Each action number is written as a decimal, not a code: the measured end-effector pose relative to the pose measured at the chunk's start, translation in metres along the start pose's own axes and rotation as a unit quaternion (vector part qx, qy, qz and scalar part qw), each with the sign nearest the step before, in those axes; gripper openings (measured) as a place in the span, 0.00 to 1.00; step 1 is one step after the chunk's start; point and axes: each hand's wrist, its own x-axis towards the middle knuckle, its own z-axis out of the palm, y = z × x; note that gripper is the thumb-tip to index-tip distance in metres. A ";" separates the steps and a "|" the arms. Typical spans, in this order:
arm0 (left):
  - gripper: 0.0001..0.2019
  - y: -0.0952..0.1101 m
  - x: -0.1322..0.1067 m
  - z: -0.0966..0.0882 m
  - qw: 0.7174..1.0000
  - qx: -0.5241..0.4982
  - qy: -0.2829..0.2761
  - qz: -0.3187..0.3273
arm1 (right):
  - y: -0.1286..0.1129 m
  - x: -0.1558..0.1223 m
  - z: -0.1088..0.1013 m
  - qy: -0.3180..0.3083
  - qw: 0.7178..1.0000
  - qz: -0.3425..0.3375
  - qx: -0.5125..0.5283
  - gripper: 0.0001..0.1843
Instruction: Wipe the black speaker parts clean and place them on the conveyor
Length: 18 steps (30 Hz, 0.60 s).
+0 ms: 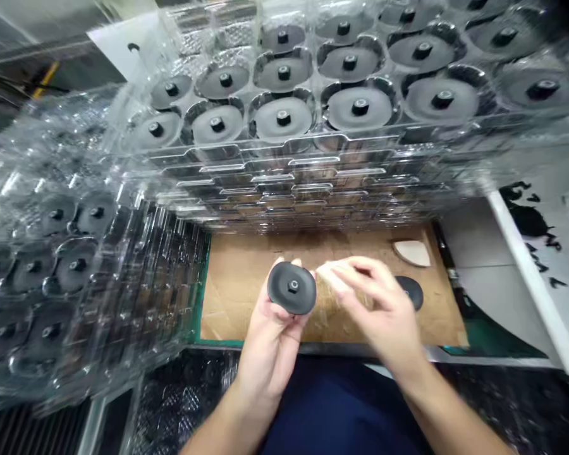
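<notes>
My left hand (270,335) grips a round black disc (291,288) with a small metal hub in its middle, holding it above the cardboard sheet (237,278). My right hand (374,303) hovers just right of the disc, blurred by motion, its fingers curled toward the disc's edge. What the right fingers hold, if anything, does not show. Another black disc (411,292) lies on the cardboard behind my right hand, partly hidden by it.
A stack of clear plastic trays (313,170) filled with several black discs stands behind the cardboard. More clear trays (61,265) with discs are piled at the left. A white pad (412,253) lies at the cardboard's far right. A white surface (540,253) lies to the right.
</notes>
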 end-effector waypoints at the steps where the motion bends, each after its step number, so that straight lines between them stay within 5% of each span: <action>1: 0.22 -0.002 0.000 0.000 1.000 0.002 0.002 -0.003 | -0.007 0.001 -0.003 0.012 0.999 -0.029 -0.005 0.16; 4: 0.24 -0.005 -0.001 0.001 1.000 0.010 0.010 -0.017 | -0.027 0.004 -0.006 0.006 0.993 -0.112 -0.023 0.15; 7: 0.22 -0.005 -0.003 0.001 0.999 0.018 0.024 -0.039 | -0.037 0.003 0.001 -0.070 0.978 -0.192 -0.046 0.15; 18: 0.20 -0.001 -0.005 0.005 0.999 0.018 0.014 -0.034 | -0.039 -0.007 0.000 -0.056 0.980 -0.186 -0.050 0.16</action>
